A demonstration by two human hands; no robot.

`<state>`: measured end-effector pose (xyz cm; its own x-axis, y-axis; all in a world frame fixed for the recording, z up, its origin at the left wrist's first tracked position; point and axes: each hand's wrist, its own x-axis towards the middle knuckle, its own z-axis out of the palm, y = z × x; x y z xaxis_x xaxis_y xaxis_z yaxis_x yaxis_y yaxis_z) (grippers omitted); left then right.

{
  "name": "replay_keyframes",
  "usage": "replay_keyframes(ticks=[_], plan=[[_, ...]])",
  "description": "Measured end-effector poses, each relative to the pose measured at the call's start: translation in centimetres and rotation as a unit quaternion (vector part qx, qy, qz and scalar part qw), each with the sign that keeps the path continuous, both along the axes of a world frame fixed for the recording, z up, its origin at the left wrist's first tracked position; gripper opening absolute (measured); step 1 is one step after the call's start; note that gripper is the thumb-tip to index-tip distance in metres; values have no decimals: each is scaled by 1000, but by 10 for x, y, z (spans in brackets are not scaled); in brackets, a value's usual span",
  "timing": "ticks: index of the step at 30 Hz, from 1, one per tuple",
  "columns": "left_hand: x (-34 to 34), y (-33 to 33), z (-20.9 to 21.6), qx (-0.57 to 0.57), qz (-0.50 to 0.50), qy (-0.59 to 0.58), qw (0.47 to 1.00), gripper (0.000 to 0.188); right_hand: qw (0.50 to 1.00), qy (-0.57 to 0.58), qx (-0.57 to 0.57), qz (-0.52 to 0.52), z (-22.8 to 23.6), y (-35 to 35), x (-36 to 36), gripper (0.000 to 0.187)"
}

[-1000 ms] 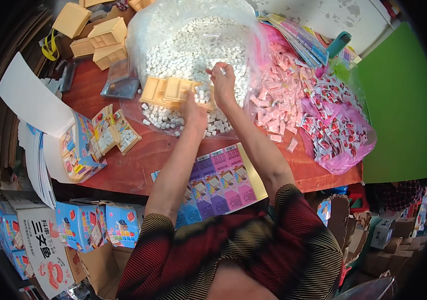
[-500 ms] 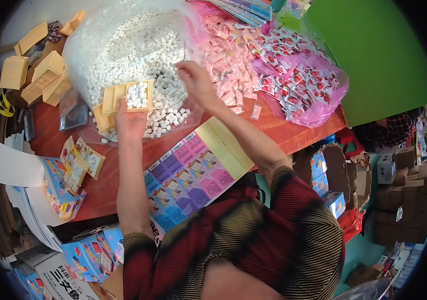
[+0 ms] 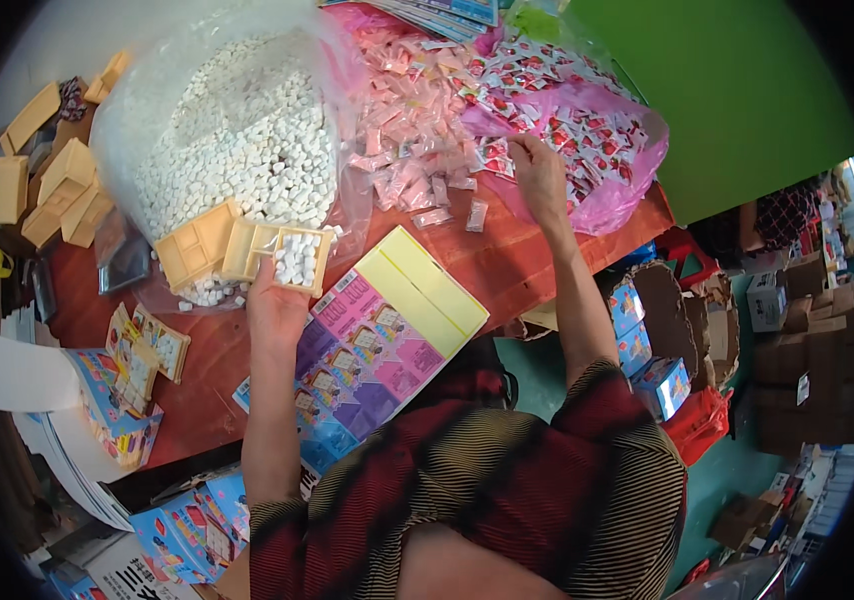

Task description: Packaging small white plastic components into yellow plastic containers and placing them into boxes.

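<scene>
My left hand [image 3: 277, 305] is closed on a cream-coloured compartment tray [image 3: 244, 250] from below. White cubes [image 3: 297, 258] fill the tray's right-hand compartment. Beside it, a second cream tray [image 3: 195, 243] without cubes rests at the edge of a clear bag [image 3: 112, 150] full of white cubes. My right hand [image 3: 542, 185] is over the pink bag [image 3: 637, 190] of red-and-white sachets [image 3: 602, 150]. Its fingers are curled together at the sachets; whatever lies between the fingertips is too small to make out.
Pink packets [image 3: 412, 120] are heaped between the two bags. A printed card sheet [image 3: 367, 350] lies at the table's front edge. Filled trays [image 3: 147, 350] stand at left, with stacked cream boxes [image 3: 72, 180] behind. Cartons [image 3: 662, 320] are on the right.
My right hand has swung right, from beside the white cubes to the sachets. My left hand and its tray have come nearer, exposing more of the second tray.
</scene>
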<state>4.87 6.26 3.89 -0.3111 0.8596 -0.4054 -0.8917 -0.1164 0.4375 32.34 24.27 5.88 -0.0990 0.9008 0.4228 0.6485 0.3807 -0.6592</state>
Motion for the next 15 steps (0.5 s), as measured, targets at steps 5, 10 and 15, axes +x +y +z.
replay_keyframes(ticks=[5,10,15], plan=[[-6,-8,-2,22,-22,-13,999,34,996,-79,48,-7,8,0,26,17],[3,-8,1,1,-20,11,1000,34,966,-219,63,121,-23,13,16,16],[7,-8,8,21,-27,22,999,34,928,-347,121,63,-52,24,4,11]])
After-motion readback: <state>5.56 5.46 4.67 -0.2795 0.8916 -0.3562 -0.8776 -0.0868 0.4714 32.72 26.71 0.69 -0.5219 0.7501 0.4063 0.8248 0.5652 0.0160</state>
